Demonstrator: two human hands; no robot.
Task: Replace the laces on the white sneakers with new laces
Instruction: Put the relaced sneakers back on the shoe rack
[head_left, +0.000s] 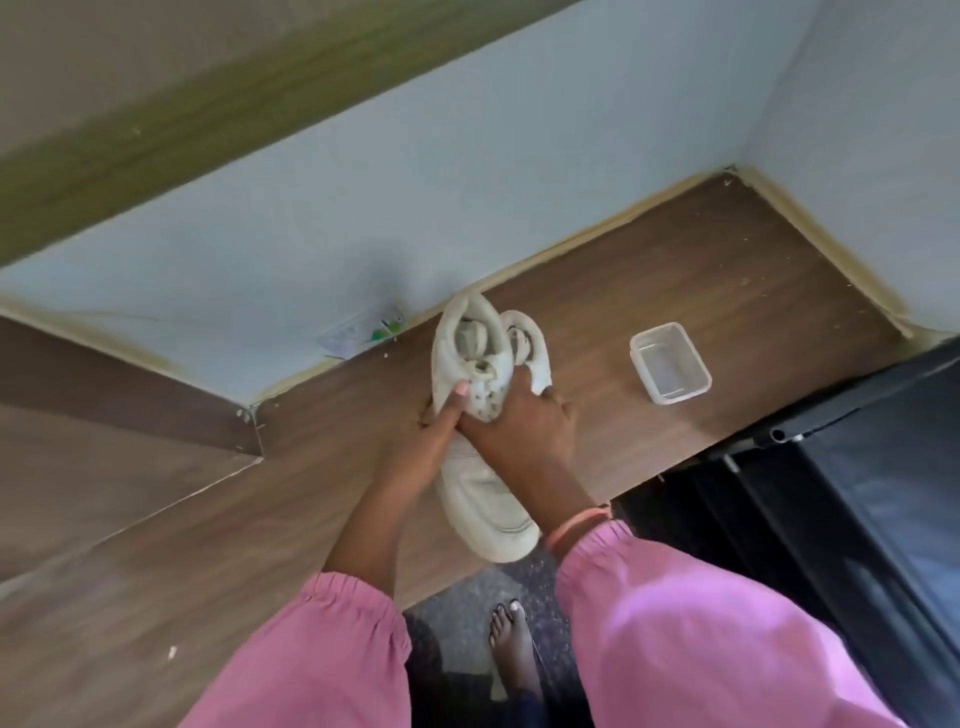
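White sneakers, two of them, lie on the wooden surface (675, 291): the near sneaker (483, 493) and the far sneaker (532, 348). Left hand (441, 421) and right hand (519, 421) both grasp the near one's middle. One clear plastic container (670, 362) sits well apart.

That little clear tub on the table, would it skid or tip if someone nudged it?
The plastic tub looks empty and thin-walled, so probably light and quick to skid on the smooth wooden tabletop. It sits low and wide, so tipping seems unlikely.

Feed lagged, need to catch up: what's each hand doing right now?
Left hand: gripping the near white sneaker at its eyelet area, thumb on the upper.
Right hand: fingers curled over the same sneaker's lacing area, gripping it.
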